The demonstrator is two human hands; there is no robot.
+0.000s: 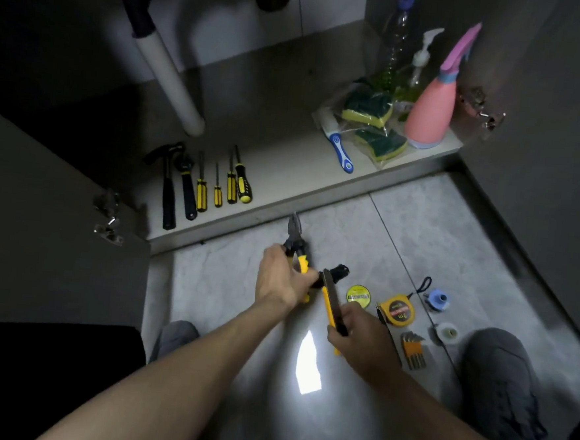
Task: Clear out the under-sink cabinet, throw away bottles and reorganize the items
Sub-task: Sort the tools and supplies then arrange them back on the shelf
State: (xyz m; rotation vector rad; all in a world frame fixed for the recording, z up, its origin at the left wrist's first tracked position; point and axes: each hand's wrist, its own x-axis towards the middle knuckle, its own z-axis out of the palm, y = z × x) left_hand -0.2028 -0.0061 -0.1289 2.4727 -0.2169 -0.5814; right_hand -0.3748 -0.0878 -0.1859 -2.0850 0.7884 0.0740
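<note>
My left hand (277, 280) grips yellow-handled pliers (297, 244) above the tiled floor, jaws pointing at the cabinet. My right hand (356, 338) holds a yellow and black utility knife (331, 301) beside them. On the cabinet floor (278, 164) a hammer (167, 190), a wrench (186, 188) and several yellow-handled screwdrivers (222, 184) lie in a row. At the right of the cabinet stand a pink spray bottle (430, 109), a clear pump bottle (421, 60) and a clear plastic bottle (396, 34), with bagged sponges (374, 122) and a blue-handled brush (341, 151).
On the floor to the right lie a black torch (340, 271), a round yellow tin (358, 294), a tape measure (397, 309), a blue cap (438, 299), a tape roll (448, 332) and hex keys (413, 348). A white drain pipe (174, 81) drops into the cabinet. My shoes flank the floor.
</note>
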